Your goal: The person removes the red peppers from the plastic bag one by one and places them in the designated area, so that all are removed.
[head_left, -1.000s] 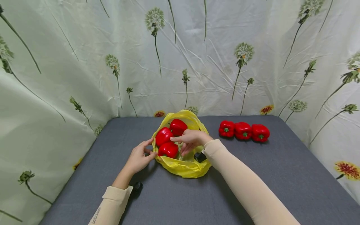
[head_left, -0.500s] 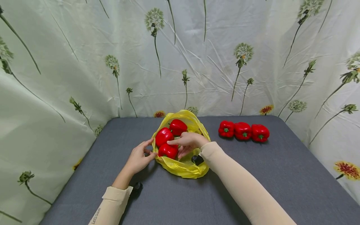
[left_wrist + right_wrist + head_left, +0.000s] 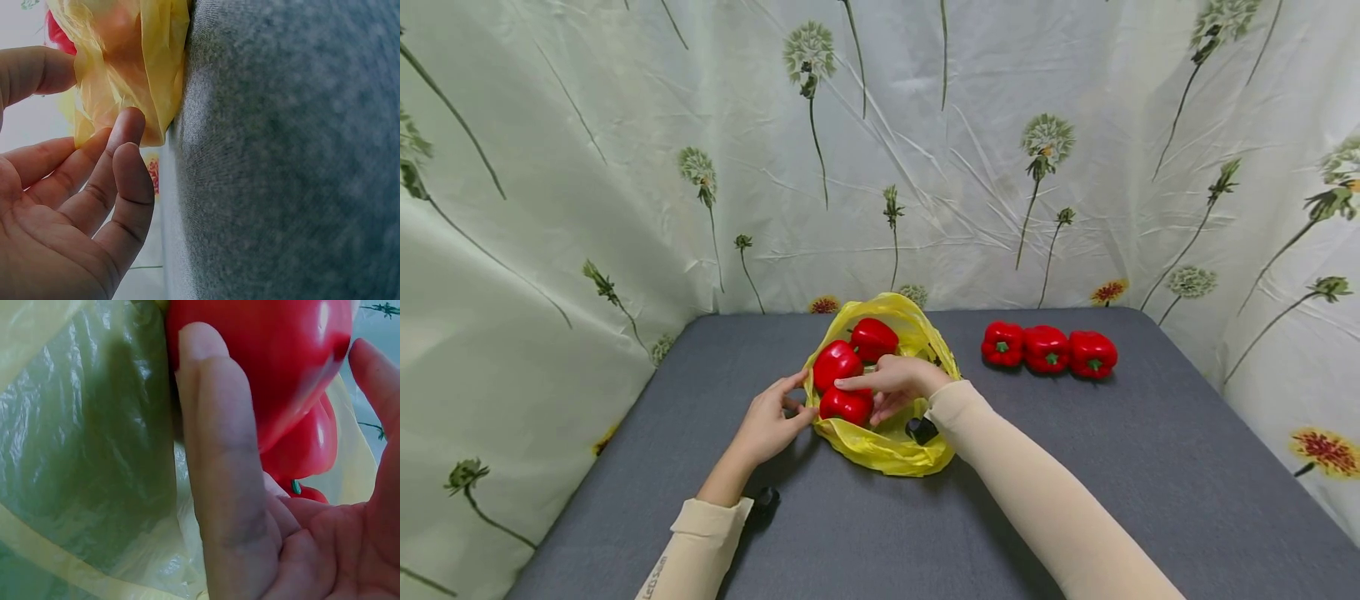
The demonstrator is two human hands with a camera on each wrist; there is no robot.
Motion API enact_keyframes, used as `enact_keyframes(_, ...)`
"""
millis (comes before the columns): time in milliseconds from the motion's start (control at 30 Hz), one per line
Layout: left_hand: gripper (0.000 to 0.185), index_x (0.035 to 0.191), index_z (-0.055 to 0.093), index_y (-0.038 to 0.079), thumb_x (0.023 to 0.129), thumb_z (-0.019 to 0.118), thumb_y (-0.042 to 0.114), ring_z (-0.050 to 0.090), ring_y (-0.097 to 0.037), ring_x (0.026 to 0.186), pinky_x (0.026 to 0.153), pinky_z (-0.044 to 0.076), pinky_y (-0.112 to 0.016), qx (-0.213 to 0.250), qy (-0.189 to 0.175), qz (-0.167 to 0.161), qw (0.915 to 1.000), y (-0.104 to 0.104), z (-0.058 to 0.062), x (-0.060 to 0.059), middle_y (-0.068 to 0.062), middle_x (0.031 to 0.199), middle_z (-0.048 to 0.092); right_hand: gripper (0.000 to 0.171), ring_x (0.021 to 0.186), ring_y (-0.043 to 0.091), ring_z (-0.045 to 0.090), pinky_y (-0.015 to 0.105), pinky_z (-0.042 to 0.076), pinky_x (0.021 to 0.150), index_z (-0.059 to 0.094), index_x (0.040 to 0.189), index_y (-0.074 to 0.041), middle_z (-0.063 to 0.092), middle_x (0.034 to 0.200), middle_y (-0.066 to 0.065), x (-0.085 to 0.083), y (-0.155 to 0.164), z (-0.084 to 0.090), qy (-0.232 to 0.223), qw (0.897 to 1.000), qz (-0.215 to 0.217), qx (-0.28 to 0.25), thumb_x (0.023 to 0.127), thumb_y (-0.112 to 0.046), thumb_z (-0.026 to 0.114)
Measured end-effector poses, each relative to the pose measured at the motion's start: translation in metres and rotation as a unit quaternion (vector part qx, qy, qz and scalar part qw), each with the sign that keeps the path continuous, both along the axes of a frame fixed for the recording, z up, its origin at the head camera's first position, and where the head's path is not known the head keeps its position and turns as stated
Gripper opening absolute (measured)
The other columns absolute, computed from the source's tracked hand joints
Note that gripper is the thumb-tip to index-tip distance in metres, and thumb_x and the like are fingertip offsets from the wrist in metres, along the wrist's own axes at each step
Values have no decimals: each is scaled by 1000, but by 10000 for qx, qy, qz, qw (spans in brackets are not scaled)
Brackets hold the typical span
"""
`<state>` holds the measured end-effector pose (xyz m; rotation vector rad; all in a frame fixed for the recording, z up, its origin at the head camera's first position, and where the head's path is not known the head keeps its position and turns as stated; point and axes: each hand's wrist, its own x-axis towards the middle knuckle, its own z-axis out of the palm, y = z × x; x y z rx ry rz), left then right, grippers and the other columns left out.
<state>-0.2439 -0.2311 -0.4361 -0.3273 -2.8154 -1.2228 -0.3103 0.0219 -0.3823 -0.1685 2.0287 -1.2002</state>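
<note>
Broadly, the table [image 3: 1075,467] is covered with a grey felt-like cloth. On it lies a thin, crinkled yellow plastic bag [image 3: 887,450] with three smooth, glossy red peppers inside. The left hand [image 3: 771,421] pinches the bag's left edge between thumb and fingers. The right hand [image 3: 891,383] reaches into the bag, its fingers cupped around the nearest pepper [image 3: 844,406], touching it.
</note>
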Motion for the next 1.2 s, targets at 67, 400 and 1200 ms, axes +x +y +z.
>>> enact_keyframes(67, 71, 159, 50, 1, 96, 78, 16, 71, -16, 91, 75, 50, -28, 11, 13, 4, 10000, 0, 0, 0, -19, 143, 64, 79, 66, 19, 76, 32, 64, 74, 46, 137, 4, 67, 78, 10, 1, -1, -1, 51, 10000, -22, 27, 95, -55, 77)
enact_keyframes(400, 70, 159, 50, 1, 96, 77, 15, 72, -17, 92, 73, 50, -27, 30, 10, -8, 10000, 0, 1, 0, -20, 143, 64, 77, 62, 18, 74, 33, 64, 73, 45, 136, 2, 63, 68, 7, 3, -3, 5, 166, 9998, -56, 108, 94, -54, 78)
enact_keyframes(1200, 69, 158, 50, 0, 96, 77, 14, 70, -15, 90, 69, 47, -25, 25, 7, -8, 10000, 1, -1, 0, -19, 142, 65, 47, 61, 16, 69, 28, 62, 70, 58, 83, -9, 60, 68, 4, -3, 11, 10, 372, 9981, 350, 349, 95, -51, 76)
